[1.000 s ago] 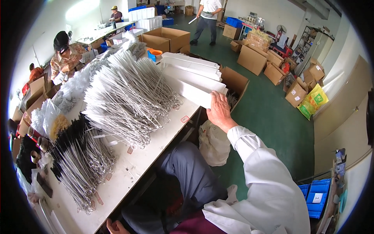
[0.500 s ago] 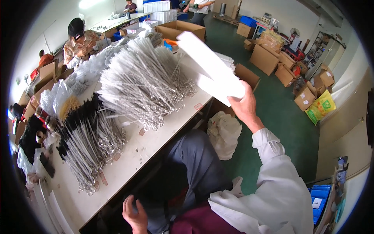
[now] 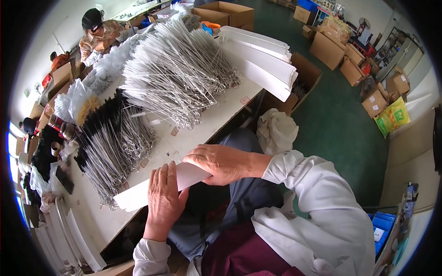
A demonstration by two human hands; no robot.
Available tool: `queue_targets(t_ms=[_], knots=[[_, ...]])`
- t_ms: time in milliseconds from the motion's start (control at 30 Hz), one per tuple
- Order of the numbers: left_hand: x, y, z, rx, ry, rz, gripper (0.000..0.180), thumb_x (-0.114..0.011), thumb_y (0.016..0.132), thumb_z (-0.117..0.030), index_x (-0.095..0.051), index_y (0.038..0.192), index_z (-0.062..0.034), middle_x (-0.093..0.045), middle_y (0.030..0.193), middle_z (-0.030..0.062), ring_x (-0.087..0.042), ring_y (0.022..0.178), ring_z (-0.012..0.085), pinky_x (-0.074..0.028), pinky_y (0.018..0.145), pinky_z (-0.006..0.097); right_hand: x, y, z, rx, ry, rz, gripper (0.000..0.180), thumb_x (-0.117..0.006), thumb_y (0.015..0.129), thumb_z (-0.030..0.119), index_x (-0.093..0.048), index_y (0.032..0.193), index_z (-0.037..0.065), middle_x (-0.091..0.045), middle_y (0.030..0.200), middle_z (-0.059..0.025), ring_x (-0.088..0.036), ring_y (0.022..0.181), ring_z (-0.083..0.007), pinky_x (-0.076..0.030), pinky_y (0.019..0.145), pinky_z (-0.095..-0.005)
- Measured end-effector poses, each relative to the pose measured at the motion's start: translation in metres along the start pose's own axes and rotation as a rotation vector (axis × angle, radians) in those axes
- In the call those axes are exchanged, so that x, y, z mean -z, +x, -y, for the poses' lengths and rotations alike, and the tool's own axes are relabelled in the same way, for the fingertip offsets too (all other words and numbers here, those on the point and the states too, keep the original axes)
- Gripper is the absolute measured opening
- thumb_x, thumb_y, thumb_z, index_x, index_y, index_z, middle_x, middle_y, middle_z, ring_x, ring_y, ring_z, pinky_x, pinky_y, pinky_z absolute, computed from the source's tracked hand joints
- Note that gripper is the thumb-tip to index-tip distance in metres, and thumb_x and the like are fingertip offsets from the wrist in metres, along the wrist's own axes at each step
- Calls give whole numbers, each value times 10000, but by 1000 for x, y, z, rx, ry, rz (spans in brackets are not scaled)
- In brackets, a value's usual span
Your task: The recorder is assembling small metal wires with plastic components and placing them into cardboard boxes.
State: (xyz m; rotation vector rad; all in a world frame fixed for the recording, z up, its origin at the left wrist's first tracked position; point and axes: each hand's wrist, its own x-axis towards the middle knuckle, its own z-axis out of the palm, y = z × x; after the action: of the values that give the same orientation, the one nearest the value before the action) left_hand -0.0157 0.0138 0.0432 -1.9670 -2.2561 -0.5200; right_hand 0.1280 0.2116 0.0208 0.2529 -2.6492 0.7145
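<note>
A long white strip of folded card (image 3: 132, 195) lies across my lap at the table's front edge, held between both hands. My left hand (image 3: 164, 198) closes over its middle, fingers on top and thumb at the near side. At its right end, my right hand (image 3: 225, 163) grips the card with fingers curled round. Just beyond the hands, on the table (image 3: 87, 202), are a pile of black-bristled wire brushes (image 3: 110, 142) and a larger pile of white-bristled ones (image 3: 177, 69), their looped wire ends toward me. Similar white card strips (image 3: 260, 60) lie stacked at the table's right end.
An open carton (image 3: 306, 78) and a pale plastic bag (image 3: 277, 131) stand right of the table. More white strips (image 3: 73, 234) lean at the near left. Across the table a person in a black cap (image 3: 93, 20) works. Cardboard boxes (image 3: 328, 48) stand along the far right.
My right hand has brought the white card from above the stack down to my lap. My left hand, open and holding nothing before, has come up and taken hold of it.
</note>
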Motion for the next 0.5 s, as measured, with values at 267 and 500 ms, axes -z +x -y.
queue_targets(t_ms=[267, 500], knots=[[-17, -4, 25, 233, 67, 45, 721, -839, 710, -151, -534, 1330, 54, -601, 1198, 201, -616, 1085, 372, -514, 927, 445, -18, 3, -7, -154, -203, -278, 549, -769, 827, 200, -572, 1292, -15, -592, 1205, -167, -553, 1152, -333, -447, 1034, -447], [-37, -7, 25, 151, 130, 55, 710, -820, 715, -128, -510, 1323, 69, -592, 1170, 188, -617, 1029, 351, -522, 902, 434, -79, -5, -9, -402, 34, -299, 542, -771, 861, 199, -545, 1278, -63, -624, 1119, -213, -627, 991, -362, -532, 892, -438]])
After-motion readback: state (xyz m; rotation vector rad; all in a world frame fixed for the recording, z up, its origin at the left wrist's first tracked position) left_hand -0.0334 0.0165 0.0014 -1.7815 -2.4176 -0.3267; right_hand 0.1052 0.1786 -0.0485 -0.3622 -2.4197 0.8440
